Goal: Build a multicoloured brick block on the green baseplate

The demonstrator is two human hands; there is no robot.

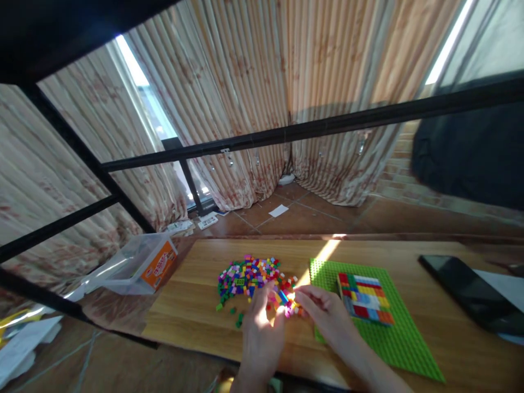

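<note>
A heap of small bricks in many colours (249, 275) lies on the wooden table (196, 305). Just right of the heap, my left hand (262, 322) and my right hand (323, 311) meet, fingers pinched around a few small bricks (282, 299) held between them in a patch of sunlight. To the right, a green baseplate (393, 344) lies flat, and a block of bricks in red, blue, yellow and white rows (364, 299) stands on it. My right hand rests at the baseplate's left edge.
A clear plastic box with an orange label (141, 265) sits off the table's left end. A black tablet (466, 289) lies at the right on white paper. Black metal bars (311, 130) cross overhead. Curtains and a tiled floor lie beyond.
</note>
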